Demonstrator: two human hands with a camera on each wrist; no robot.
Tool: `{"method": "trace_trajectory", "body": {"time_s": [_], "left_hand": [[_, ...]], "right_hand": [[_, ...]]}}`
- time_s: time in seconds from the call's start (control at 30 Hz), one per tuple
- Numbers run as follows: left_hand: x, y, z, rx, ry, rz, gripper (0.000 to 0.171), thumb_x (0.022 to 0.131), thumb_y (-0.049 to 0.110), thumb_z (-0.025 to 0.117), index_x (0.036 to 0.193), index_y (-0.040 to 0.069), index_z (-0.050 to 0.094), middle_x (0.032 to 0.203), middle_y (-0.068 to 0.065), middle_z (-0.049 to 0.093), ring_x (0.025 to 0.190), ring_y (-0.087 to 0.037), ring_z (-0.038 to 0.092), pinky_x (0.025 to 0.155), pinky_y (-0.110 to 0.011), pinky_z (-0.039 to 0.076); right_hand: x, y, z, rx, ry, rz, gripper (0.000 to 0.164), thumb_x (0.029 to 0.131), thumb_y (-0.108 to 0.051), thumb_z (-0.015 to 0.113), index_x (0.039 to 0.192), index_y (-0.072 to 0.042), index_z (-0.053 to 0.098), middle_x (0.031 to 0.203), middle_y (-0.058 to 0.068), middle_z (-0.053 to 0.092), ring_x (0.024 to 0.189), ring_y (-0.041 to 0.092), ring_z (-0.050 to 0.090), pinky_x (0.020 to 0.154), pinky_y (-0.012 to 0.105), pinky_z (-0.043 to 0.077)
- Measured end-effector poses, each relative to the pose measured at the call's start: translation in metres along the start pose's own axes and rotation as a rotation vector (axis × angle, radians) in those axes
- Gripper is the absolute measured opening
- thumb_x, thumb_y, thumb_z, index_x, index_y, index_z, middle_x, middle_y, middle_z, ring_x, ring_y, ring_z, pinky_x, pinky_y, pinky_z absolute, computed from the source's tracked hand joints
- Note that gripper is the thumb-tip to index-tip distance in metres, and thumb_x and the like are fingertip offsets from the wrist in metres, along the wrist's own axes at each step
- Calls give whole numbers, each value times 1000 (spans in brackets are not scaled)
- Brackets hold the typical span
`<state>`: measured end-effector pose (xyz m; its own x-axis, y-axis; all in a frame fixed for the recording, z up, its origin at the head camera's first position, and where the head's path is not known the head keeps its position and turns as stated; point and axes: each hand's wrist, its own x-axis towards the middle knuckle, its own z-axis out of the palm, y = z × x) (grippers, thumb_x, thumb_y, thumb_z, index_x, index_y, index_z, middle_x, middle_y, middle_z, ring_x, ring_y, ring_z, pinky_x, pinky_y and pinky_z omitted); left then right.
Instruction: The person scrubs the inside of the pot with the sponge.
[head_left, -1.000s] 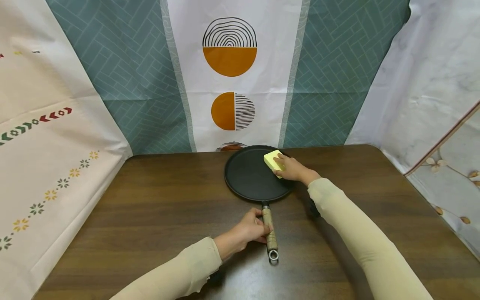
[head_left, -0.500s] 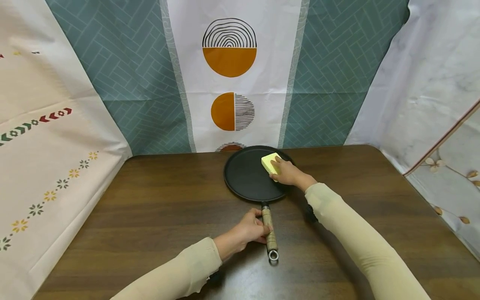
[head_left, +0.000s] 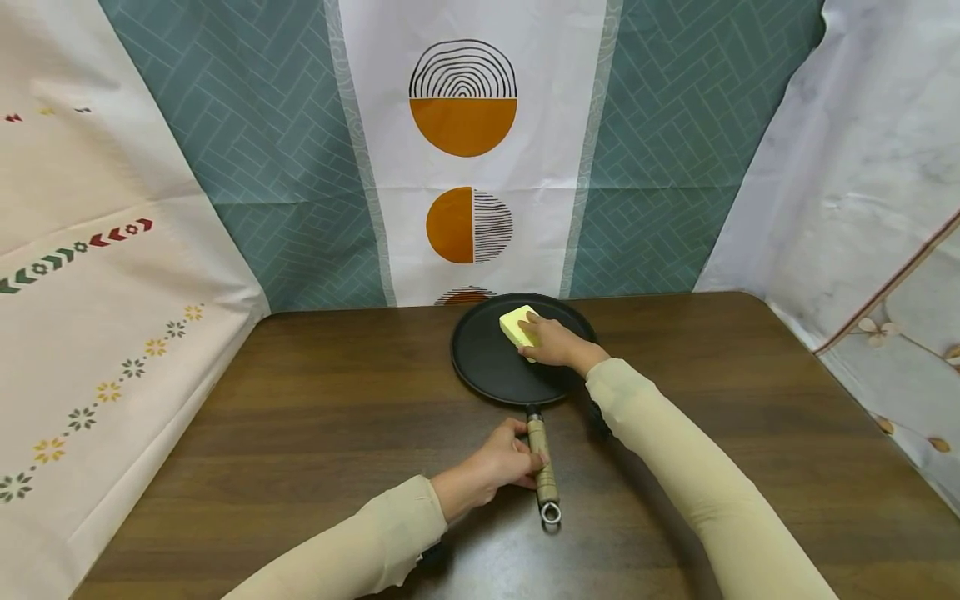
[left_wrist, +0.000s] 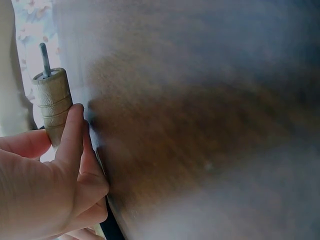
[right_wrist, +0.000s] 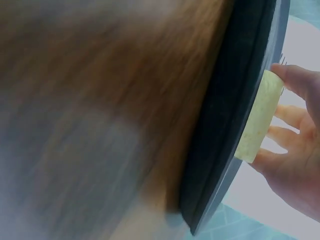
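And we're looking from the head camera at a black flat pan [head_left: 480,358], lying on the brown table [head_left: 337,400], with a yellow sponge [head_left: 513,327] sitting on its upper surface. The right hand [head_left: 553,342] is pinching that sponge, digits closing on its ends, while the left hand [head_left: 498,458] is clamping thumb and fingers round the pan's wooden handle.

Over to the right wrist camera, which is giving us what the head view isn't: the pan's side edge-on, and the sponge's thin, speckled flank meeting its face. The left wrist camera is showing the metal ring [left_wrist: 45,61] edge-on, standing out from the handle's butt.

Behind the pan, a teal cloth [head_left: 285,150] is hanging with a white printed panel [head_left: 390,225]; a beige cloth [head_left: 82,175] is sloping down well to its left, a marbled one [head_left: 855,142] well to its right.

The right hand is covering part of the sponge and the pan's right portion; the left fingers are hiding the handle's middle. Both sleeves [head_left: 697,467] are running out of frame, a dark object beneath the right one is staying unidentifiable, and the table is blurring in both wrist views.
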<state>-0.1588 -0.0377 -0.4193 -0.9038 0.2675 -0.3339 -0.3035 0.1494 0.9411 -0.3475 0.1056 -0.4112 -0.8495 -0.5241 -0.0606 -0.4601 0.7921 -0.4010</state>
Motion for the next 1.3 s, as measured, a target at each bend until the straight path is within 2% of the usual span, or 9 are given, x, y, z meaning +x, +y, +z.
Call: {"method": "trace_trajectory", "body": {"time_s": [0.13,0.3,0.4,0.53,0.87,1.3], "left_hand": [[-2,1,0,-1,0,-6,50,85,-11,62,127,-9,35,84,-15,51,67,-25,63,64,-38,60],[-2,2,0,1,2,-6,48,85,-11,62,126,-8,37,84,-15,51,67,-24,63,64,-38,60],[-1,1,1,2,5,2,47,85,-12,62,124,-8,37,83,-14,50,65,-24,62,64,-38,60],[0,2,1,13,6,6,48,84,-12,62,125,-8,37,81,-13,49,63,-22,61,63,-39,60],[1,2,0,23,3,-5,49,85,-12,62,127,-9,37,84,-13,49,66,-24,63,65,-39,60],[1,2,1,18,2,-6,49,85,-12,62,126,-9,36,83,-13,50,64,-23,63,65,-39,60]], "right_hand": [[12,7,4,36,-4,-63,62,95,-27,61,147,-3,36,154,23,23,136,42,32,111,48,34],[16,9,4,63,-19,-105,61,95,-28,61,146,-5,38,155,20,23,138,40,29,113,48,30],[12,5,1,73,-42,-104,59,95,-21,61,146,-4,37,156,18,20,140,39,24,115,50,25],[6,3,-2,39,-59,-131,58,95,-18,61,146,-3,37,156,17,21,140,37,25,115,50,26],[-2,4,-4,2,-92,-205,58,94,-18,62,145,-4,38,156,16,22,140,37,26,114,50,26],[-27,-4,0,48,-113,-262,59,93,-17,64,145,-5,40,156,16,24,140,37,25,113,51,28]]}}
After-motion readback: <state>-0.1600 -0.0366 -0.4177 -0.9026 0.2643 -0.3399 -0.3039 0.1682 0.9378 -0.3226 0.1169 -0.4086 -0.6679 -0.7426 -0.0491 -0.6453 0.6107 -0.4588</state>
